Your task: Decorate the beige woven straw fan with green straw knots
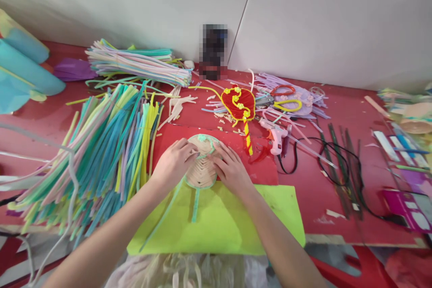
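While the left hand (177, 159) curls over the edge of the fan (201, 174), which lies mostly on the red sheet (265, 172), the right hand (232, 166) bends near a green strip (212, 146), seemingly being positioned; either grip is unclear. Light, steady pressure seems needed.

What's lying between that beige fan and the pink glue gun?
In the head view: the right hand, touching the beige fan, then the striped handle of the red fan, with some red sheet showing.
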The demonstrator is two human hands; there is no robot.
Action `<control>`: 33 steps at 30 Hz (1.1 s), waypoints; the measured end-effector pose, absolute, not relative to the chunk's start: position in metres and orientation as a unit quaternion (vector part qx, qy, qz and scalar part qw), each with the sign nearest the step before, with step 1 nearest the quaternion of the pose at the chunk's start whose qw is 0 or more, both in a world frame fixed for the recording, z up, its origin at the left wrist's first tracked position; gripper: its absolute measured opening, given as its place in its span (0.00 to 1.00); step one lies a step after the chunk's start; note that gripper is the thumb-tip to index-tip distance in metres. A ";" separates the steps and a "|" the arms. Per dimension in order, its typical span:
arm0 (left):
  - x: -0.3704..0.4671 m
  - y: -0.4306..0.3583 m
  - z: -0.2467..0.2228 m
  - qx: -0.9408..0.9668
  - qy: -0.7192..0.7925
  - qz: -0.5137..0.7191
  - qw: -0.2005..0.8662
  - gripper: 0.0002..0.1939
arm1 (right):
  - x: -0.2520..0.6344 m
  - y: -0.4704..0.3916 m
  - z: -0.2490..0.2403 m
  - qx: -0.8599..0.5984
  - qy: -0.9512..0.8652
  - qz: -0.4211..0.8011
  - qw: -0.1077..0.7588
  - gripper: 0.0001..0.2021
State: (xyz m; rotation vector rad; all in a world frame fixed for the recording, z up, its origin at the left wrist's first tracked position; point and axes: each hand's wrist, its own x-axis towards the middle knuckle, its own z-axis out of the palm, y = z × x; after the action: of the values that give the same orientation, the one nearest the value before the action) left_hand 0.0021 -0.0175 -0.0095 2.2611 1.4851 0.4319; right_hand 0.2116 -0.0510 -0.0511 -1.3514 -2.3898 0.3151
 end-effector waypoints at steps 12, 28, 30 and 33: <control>-0.003 -0.027 -0.014 0.815 0.516 0.139 0.224 0.07 | 0.211 -0.051 -0.048 -0.486 -0.841 0.139 0.193 0.17; -0.022 -0.039 -0.001 0.787 0.470 0.161 0.366 0.07 | 0.221 -0.050 -0.038 -0.515 -0.728 0.225 0.393 0.13; -0.018 -0.041 -0.001 0.795 0.456 0.151 0.371 0.07 | 0.221 -0.052 -0.038 -0.516 -0.737 0.207 0.385 0.10; -0.010 -0.043 -0.002 0.817 0.426 0.125 0.367 0.07 | 0.220 -0.055 -0.040 -0.539 -0.744 0.185 0.350 0.07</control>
State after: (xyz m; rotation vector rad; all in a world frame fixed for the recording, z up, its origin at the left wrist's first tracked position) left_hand -0.0096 -0.0432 -0.0019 2.0992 1.0945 0.3218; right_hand 0.2196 -0.0548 -0.0403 -1.3964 -1.9267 0.4789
